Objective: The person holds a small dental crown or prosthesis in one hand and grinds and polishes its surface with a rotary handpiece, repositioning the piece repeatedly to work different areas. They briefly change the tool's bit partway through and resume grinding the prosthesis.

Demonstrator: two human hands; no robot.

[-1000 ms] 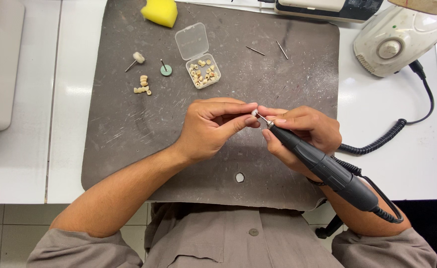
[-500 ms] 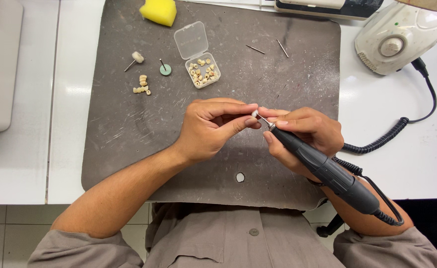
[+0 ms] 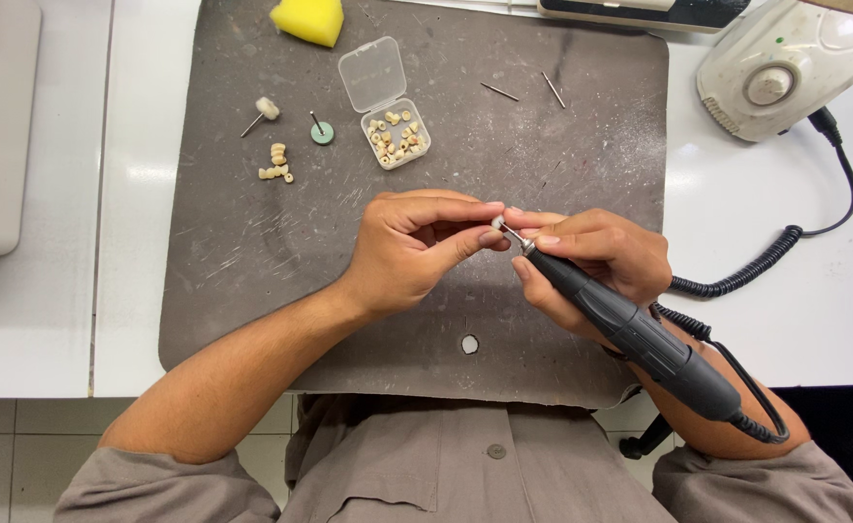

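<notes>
Two hands meet over the middle of the scratched dark grey rubber mat (image 3: 252, 242) that lies on the white desk (image 3: 136, 194). Left to right: near the mat's far left corner, a felt-tipped mandrel (image 3: 261, 112), a cluster of small cream tooth-shaped pieces (image 3: 275, 165) and a green disc bur (image 3: 321, 131); then a small clear hinged plastic box (image 3: 396, 132), lid open, holding more of the cream pieces; two thin metal pins (image 3: 528, 89) toward the far edge. Left hand (image 3: 412, 252) pinches a tiny pale piece (image 3: 496, 223) between thumb and forefinger, other fingers curled. Right hand (image 3: 596, 261) is wrapped pen-style round a black cylindrical rotary handpiece (image 3: 639, 334); its long axis runs from the near right up to the centre, bur tip touching the piece. Piece sits just left of the tip, so left hand is nearer. A coiled black cord (image 3: 736, 286) leads to the white control unit (image 3: 785, 68) at the desk's far right corner. A small white disc (image 3: 469, 343) lies near the mat's near edge.
</notes>
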